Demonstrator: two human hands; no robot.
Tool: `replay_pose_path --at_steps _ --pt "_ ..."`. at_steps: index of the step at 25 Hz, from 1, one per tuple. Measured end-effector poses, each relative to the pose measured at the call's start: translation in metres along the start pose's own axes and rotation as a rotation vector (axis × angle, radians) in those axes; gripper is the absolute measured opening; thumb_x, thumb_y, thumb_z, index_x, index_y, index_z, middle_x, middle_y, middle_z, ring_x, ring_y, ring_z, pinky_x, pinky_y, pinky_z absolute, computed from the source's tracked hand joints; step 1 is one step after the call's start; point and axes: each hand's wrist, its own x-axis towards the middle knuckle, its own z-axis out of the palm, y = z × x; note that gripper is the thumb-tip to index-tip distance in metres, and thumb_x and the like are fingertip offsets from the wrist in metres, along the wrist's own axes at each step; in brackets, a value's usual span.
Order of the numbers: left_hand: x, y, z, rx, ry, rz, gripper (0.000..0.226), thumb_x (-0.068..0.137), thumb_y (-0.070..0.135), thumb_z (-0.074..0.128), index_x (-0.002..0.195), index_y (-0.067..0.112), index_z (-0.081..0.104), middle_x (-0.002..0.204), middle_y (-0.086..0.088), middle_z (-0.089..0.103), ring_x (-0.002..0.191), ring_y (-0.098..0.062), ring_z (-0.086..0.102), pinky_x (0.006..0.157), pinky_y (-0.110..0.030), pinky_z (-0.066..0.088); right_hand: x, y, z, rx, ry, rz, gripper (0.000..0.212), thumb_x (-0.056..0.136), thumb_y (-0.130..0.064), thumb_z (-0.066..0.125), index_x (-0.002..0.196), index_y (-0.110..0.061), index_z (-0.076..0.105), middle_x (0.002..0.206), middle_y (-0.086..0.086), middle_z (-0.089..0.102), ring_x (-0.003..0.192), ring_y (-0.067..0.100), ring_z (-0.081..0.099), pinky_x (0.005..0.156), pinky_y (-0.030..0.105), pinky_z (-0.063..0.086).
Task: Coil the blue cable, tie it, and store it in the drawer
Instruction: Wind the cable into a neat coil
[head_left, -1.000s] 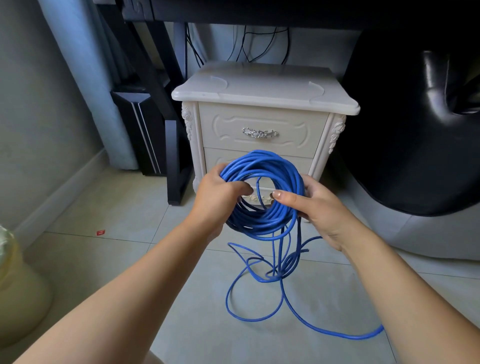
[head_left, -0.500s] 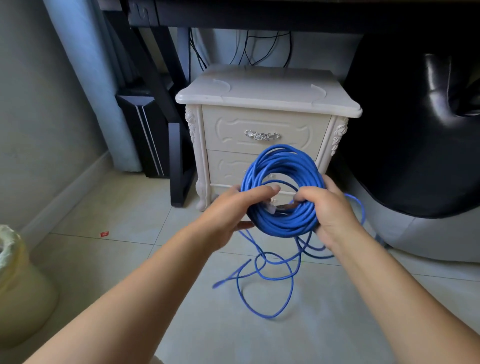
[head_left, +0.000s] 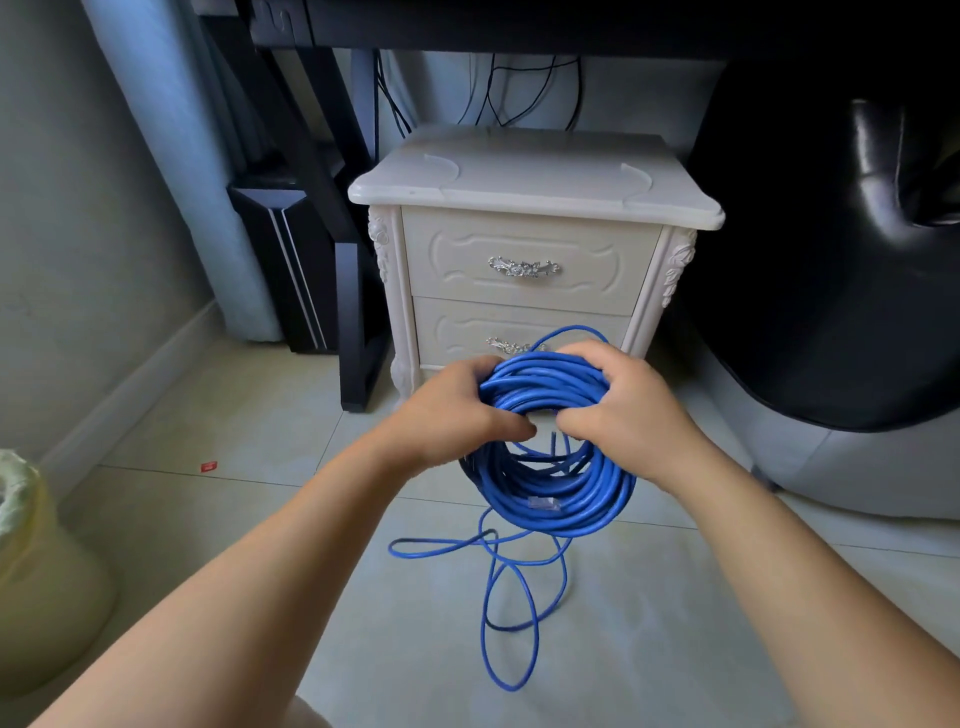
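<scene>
While the left hand (head_left: 457, 415) and right hand (head_left: 623, 410) both grip the top of the blue cable (head_left: 550, 488) coil, held in front of the cabinet (head_left: 530, 192), coiling looks unfinished: a loose tail (head_left: 509, 623) trails on the floor (head_left: 260, 519) before it, needing winding in before tying.

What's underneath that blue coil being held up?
Loose loops of the same cable hang from the coil down to the tiled floor. Where they join the coil is hidden behind it.
</scene>
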Motion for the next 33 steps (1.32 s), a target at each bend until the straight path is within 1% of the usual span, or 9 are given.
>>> replay_pose_path --at_steps 4,10,14,16,20,25,29,31,33 --pt "0.005 -0.001 0.008 -0.274 0.103 -0.051 0.021 0.077 -0.007 0.063 0.094 0.006 0.065 0.063 0.002 0.057 0.060 -0.015 0.053 0.065 -0.032 0.052 0.004 0.002 -0.011 0.374 -0.080 0.132 0.052 0.074 -0.025 0.079 0.121 -0.029 0.058 0.088 0.005 0.071 0.068 0.021 0.068 0.067 0.038 0.056" --pt "0.011 -0.003 0.009 -0.812 0.247 -0.325 0.009 0.074 0.001 0.060 0.072 0.007 0.054 0.059 -0.007 0.043 0.053 -0.023 0.051 0.060 -0.032 0.047 0.000 0.004 -0.013 0.807 -0.255 0.287 0.055 0.076 -0.064 0.047 0.109 -0.024 0.065 0.086 -0.002 0.075 0.082 0.016 0.073 0.065 0.030 0.057" --pt "0.011 -0.002 0.014 -0.906 0.350 -0.405 0.008 0.078 0.004 0.059 0.076 0.010 0.055 0.064 -0.005 0.045 0.055 -0.023 0.051 0.059 -0.030 0.048 -0.002 0.008 0.002 0.878 -0.335 0.288 0.079 0.063 -0.069 0.072 0.126 -0.023 0.058 0.109 0.002 0.071 0.103 0.023 0.068 0.084 0.052 0.055" --pt "0.011 -0.003 0.020 -0.837 0.400 -0.390 0.006 0.080 0.008 0.062 0.082 0.011 0.057 0.065 -0.005 0.048 0.061 -0.024 0.053 0.068 -0.037 0.046 -0.002 0.008 0.011 0.925 -0.205 0.315 0.081 0.061 -0.054 0.084 0.126 -0.017 0.054 0.098 0.001 0.069 0.098 0.024 0.067 0.088 0.058 0.053" --pt "0.004 0.000 0.029 -0.658 0.180 -0.315 0.011 0.087 0.017 0.067 0.085 0.010 0.059 0.073 -0.009 0.058 0.064 -0.022 0.062 0.071 -0.036 0.055 0.002 0.008 0.012 1.048 0.089 0.442 0.005 0.083 -0.010 0.064 0.085 -0.013 0.061 0.069 0.003 0.046 0.062 0.014 0.051 0.062 0.030 0.050" --pt "0.002 -0.002 0.005 -0.540 -0.047 -0.316 0.062 0.079 0.070 0.056 0.099 0.013 0.071 0.096 -0.007 0.075 0.089 -0.020 0.071 0.085 -0.036 0.056 0.006 0.012 -0.002 1.115 0.189 0.505 0.014 0.077 -0.005 0.055 0.068 -0.016 0.053 0.068 0.003 0.045 0.069 0.021 0.052 0.073 0.034 0.047" --pt "0.010 -0.022 0.001 0.017 0.199 -0.320 0.027 0.093 0.034 0.054 0.090 0.009 0.064 0.088 -0.008 0.065 0.079 -0.022 0.061 0.079 -0.036 0.054 0.003 0.018 -0.009 1.161 0.176 0.555 0.010 0.072 -0.006 0.053 0.073 -0.016 0.051 0.077 0.008 0.056 0.074 0.031 0.061 0.084 0.049 0.052" --pt "0.007 -0.029 0.008 0.273 0.052 -0.319 0.027 0.092 0.025 0.051 0.095 0.004 0.067 0.093 -0.010 0.070 0.082 -0.023 0.062 0.079 -0.035 0.055 0.002 0.019 -0.011 1.187 0.175 0.563 0.016 0.075 -0.006 0.052 0.088 -0.013 0.059 0.074 0.009 0.062 0.067 0.031 0.066 0.078 0.048 0.055" --pt "0.002 -0.028 0.015 0.080 -0.092 -0.407 0.027 0.094 0.019 0.049 0.102 0.003 0.069 0.100 -0.009 0.074 0.088 -0.019 0.067 0.084 -0.036 0.056 0.003 0.020 -0.012 1.235 0.198 0.563 0.022 0.077 -0.006 0.051 0.096 -0.011 0.062 0.080 0.010 0.064 0.072 0.031 0.067 0.080 0.050 0.056"
